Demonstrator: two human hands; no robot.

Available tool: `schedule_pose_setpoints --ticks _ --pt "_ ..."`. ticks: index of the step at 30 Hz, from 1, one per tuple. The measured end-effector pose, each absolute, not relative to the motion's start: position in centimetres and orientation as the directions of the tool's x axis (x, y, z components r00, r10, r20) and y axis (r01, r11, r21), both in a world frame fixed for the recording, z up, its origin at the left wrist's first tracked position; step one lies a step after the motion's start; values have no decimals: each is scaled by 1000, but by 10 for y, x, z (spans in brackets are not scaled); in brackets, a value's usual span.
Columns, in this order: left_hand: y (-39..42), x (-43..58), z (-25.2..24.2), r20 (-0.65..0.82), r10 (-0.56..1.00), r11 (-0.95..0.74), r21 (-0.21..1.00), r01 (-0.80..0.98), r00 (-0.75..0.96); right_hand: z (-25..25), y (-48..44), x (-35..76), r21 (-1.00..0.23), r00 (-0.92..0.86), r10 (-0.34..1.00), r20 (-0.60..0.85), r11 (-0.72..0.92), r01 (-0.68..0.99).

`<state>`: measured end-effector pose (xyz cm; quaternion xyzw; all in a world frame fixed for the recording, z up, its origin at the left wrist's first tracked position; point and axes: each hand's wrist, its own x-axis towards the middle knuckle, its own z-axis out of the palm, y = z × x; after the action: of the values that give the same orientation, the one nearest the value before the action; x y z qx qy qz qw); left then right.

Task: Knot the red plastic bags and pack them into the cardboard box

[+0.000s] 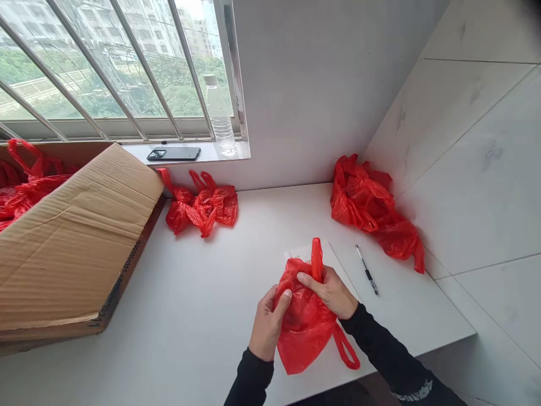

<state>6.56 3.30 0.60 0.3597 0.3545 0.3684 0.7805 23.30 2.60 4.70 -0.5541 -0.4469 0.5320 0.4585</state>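
Both of my hands hold one red plastic bag [305, 321] over the white counter [203, 316] near its front edge. My left hand [267, 326] pinches the bag's left side with the thumb on top. My right hand [330, 291] is closed round the bag's upper part, just below a handle loop that sticks up. The other handle loop hangs down at the lower right. A sheet of white paper [333, 260] lies under the bag, mostly hidden.
A black pen [367, 270] lies right of the paper. Red bags are heaped in the right corner [372, 211] and knotted ones lie under the window sill [202, 206]. An open cardboard box [71, 237] with more red bags fills the left. A phone [174, 153] and water bottle [220, 115] stand on the sill.
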Motion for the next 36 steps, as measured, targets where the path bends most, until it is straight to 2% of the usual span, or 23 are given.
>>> schedule_pose_setpoints --ticks 4,8,10,16,20,22,28,34,36 --pt "33 62 2 -277 801 483 823 -300 531 41 25 238 -980 100 975 -199 -197 -34" --pt "34 60 0 -292 824 484 809 -335 485 41 21 241 -970 -57 969 -239 -241 -39" --pt "34 59 0 -291 827 480 810 -336 481 41 19 241 -970 -80 968 -239 -243 -33" --pt "32 58 2 -303 786 536 768 -350 539 37 20 239 -975 63 974 -217 -213 -66" --pt "30 54 -4 -268 767 523 787 -327 583 36 20 241 -972 124 968 -216 -202 -117" --pt "30 52 -6 -257 780 508 793 -336 571 36 19 241 -964 115 966 -233 -214 -156" --pt "29 51 1 -284 815 514 756 -405 505 33 15 240 -907 -56 949 -309 -312 -283" --pt "28 53 -6 -331 794 566 709 -422 509 26 16 239 -920 67 950 -306 -276 -280" --pt "29 53 -8 -353 797 571 703 -423 489 28 15 239 -932 44 958 -284 -265 -247"
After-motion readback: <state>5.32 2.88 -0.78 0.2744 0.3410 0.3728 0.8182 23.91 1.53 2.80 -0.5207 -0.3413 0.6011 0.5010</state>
